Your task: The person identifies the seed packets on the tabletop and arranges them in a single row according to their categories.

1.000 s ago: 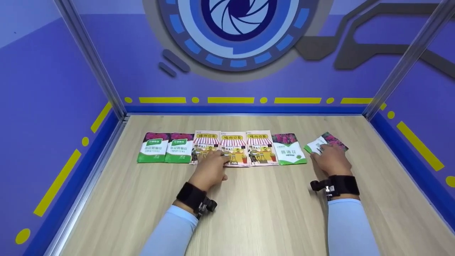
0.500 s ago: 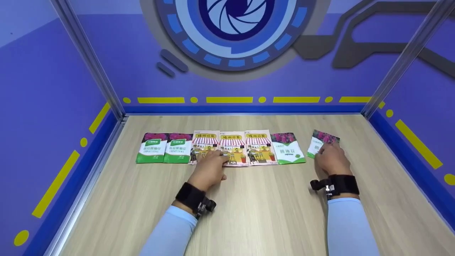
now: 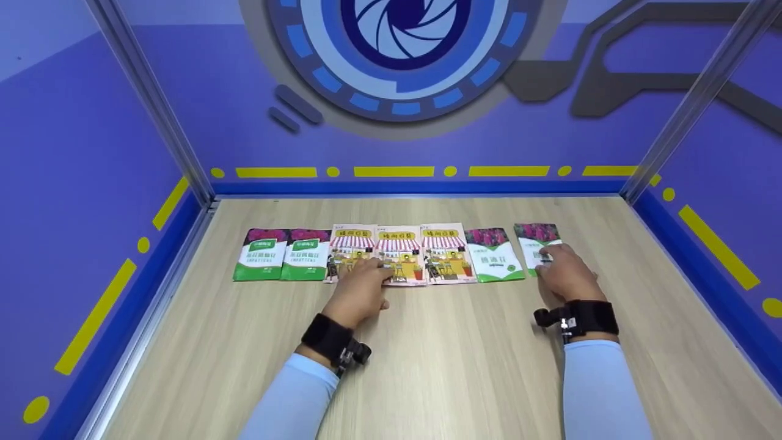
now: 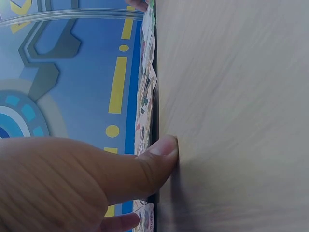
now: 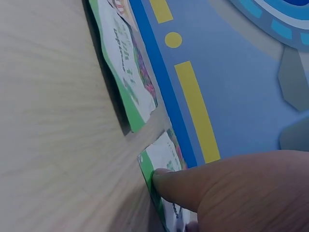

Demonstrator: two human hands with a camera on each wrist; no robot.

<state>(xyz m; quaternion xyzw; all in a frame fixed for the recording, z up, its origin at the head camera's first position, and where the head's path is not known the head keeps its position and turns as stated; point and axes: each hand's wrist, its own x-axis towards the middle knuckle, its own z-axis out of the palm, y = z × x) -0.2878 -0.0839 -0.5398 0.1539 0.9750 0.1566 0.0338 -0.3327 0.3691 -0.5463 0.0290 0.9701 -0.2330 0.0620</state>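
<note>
A row of flat seed packets lies on the wooden table. My left hand rests over the two left pink shop-print packets, the first a pink packet; its thumb comes down on the wood by their front edge. My right hand touches a white-and-green flower seed packet at the row's right end. In the right wrist view its thumb presses on that packet's face near the green edge; the other fingers are mostly hidden. A small gap separates it from the matching seed packet.
Two green-and-white seed packets, one a left-end packet, lie side by side. A third pink packet is right of my left hand. Behind the table stands a blue-purple wall, with metal frame posts at both corners.
The right-end seed packet has turned from slanted to nearly upright and slid left toward its neighbour, my right hand's fingers moving with it. My left hand has stayed in place.
</note>
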